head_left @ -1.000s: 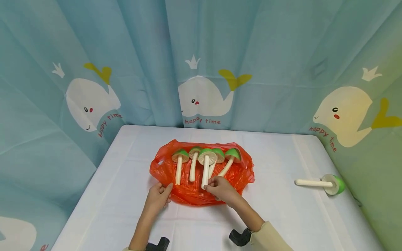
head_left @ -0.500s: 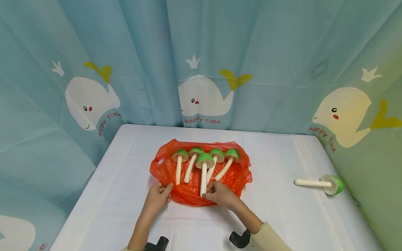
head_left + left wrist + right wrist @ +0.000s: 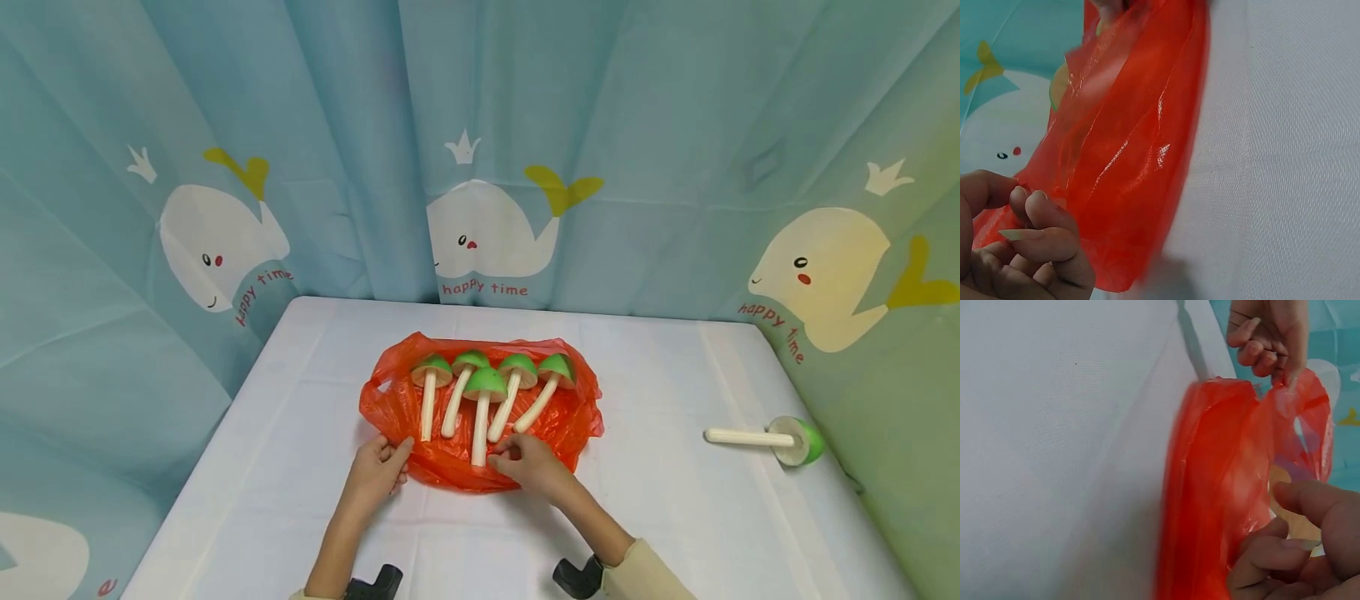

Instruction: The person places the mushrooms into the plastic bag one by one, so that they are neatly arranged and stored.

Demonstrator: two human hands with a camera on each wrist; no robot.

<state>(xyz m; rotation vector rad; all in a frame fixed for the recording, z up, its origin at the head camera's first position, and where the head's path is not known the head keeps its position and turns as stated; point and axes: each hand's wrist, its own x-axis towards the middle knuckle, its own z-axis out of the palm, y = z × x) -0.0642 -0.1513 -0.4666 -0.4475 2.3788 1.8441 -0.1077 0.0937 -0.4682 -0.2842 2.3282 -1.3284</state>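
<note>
A red plastic bag (image 3: 450, 475) lies spread on the table with several green-capped toy mushrooms in it. My left hand (image 3: 377, 472) pinches the bag's near-left edge; in the left wrist view its fingertips (image 3: 1019, 200) meet on the film. The front toy mushroom (image 3: 482, 417) lies with its cap away from me and its pale stem toward me. My right hand (image 3: 528, 464) is beside that stem's end, at the near side of the bag. In the right wrist view a gap shows between its thumb (image 3: 1297, 495) and bent fingers (image 3: 1266, 556), which are at the bag's edge.
Another green-capped toy mushroom (image 3: 780, 440) lies sideways on the white table (image 3: 660, 500), near its right edge. A blue whale-print curtain (image 3: 645, 125) stands behind the table and along both sides.
My right hand slid the front mushroom toward me and a little left, its cap turning green side up, then let it go. My left hand stayed at the bag's edge.
</note>
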